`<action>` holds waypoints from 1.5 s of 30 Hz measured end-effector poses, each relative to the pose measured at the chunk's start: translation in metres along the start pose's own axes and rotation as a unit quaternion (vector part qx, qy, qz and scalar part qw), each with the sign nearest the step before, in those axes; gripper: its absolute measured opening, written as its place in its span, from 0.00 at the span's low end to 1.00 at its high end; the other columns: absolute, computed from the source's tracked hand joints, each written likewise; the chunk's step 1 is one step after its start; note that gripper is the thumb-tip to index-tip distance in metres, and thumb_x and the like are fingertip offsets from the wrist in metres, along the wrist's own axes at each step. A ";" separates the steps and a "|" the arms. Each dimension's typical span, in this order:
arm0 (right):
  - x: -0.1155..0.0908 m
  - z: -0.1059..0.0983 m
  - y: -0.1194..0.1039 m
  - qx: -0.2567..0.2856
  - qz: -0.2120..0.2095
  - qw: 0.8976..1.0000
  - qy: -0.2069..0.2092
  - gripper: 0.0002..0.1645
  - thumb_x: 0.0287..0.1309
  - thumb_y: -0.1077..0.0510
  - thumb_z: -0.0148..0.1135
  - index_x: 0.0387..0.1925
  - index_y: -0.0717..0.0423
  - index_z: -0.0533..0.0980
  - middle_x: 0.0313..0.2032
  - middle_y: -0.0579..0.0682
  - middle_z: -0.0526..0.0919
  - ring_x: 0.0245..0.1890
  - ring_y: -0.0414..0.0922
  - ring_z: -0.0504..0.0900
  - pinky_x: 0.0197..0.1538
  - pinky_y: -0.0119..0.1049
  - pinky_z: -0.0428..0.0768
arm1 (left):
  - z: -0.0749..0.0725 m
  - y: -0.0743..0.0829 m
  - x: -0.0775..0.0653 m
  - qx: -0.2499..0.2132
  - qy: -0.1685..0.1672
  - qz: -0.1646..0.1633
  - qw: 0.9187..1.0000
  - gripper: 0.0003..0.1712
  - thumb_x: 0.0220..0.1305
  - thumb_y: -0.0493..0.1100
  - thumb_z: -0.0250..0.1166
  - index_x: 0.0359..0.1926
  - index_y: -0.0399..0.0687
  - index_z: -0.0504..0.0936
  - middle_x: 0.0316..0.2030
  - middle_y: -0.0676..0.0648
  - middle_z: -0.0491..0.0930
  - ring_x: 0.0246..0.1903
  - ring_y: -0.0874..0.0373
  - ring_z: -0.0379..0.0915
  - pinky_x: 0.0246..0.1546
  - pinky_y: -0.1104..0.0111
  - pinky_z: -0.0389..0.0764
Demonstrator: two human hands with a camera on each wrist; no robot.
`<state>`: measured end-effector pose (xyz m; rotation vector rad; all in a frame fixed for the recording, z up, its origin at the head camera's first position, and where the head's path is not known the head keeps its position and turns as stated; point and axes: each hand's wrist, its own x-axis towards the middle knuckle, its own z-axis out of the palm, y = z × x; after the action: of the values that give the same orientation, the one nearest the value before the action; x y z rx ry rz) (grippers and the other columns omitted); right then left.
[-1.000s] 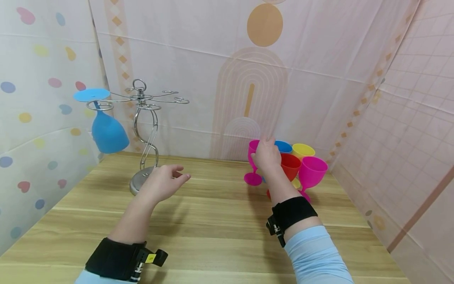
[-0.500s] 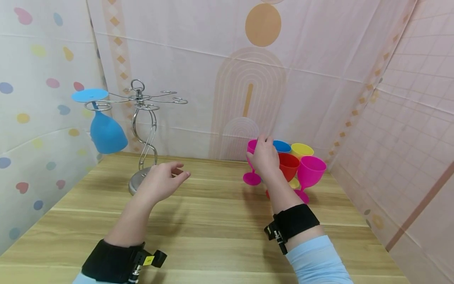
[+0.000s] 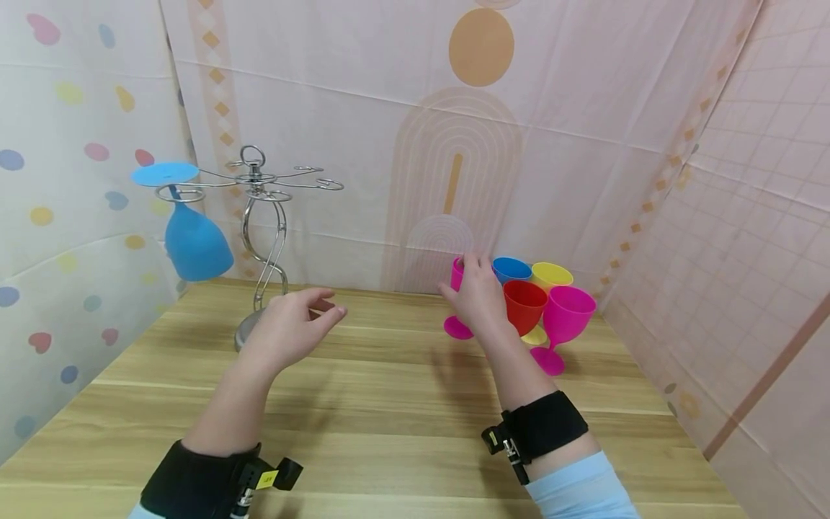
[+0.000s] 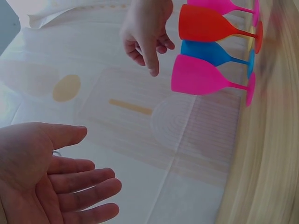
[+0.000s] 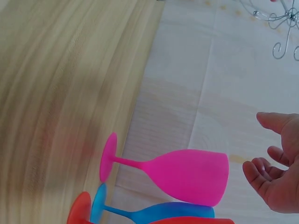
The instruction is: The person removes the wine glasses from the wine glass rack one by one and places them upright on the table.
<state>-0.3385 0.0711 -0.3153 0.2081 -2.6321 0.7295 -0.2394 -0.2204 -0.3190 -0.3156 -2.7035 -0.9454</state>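
My right hand hovers by the leftmost pink plastic goblet. In the right wrist view a gap shows between its loosely bent fingers and the goblet's rim, and it holds nothing. Beside that goblet stand a blue goblet, a red one, a yellow one and another pink one, all upright. My left hand hangs in the air in front of the metal stemware rack, palm bare, fingers extended in the left wrist view. A blue goblet hangs upside down, tilted, from the rack's left arm.
Wood-grain tabletop stretches beneath both arms. Patterned cloth closes off the back, with more cloth at the left and right sides. The rack's other wire loops spread out at about the height of the hanging goblet's foot.
My right hand has drawn slightly left and toward me, its thumb spreading away, and more of the red and blue goblets shows. My left hand has barely moved.
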 end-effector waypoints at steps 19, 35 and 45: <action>-0.033 0.007 0.015 0.123 -0.037 0.991 -0.024 0.30 0.54 0.47 0.78 0.51 0.55 0.73 0.41 0.51 0.78 0.41 0.48 0.76 0.41 0.39 0.83 | -0.014 0.015 -0.010 -0.031 0.133 0.068 0.988 0.24 0.73 0.54 0.63 0.58 0.41 0.83 0.45 0.43 0.86 0.40 0.48 0.84 0.44 0.51 0.85; -0.054 0.016 0.024 0.190 -0.012 0.980 -0.054 0.29 0.53 0.47 0.79 0.51 0.51 0.75 0.42 0.55 0.82 0.40 0.46 0.80 0.42 0.38 0.84 | -0.032 0.012 -0.014 -0.044 0.259 0.159 0.952 0.20 0.67 0.43 0.70 0.57 0.41 0.84 0.51 0.44 0.85 0.49 0.49 0.81 0.48 0.78 0.77; -0.059 0.019 0.027 0.220 -0.008 0.972 -0.086 0.28 0.55 0.45 0.78 0.52 0.49 0.76 0.40 0.48 0.81 0.41 0.46 0.80 0.44 0.38 0.84 | -0.044 0.007 -0.007 -0.092 0.370 0.213 0.900 0.28 0.55 0.31 0.74 0.59 0.37 0.82 0.57 0.42 0.82 0.57 0.48 0.76 0.58 0.77 0.71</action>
<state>-0.2985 0.0864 -0.3675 0.4331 -2.5863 1.3380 -0.2230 -0.2442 -0.2837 -0.4501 -1.7640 -0.9375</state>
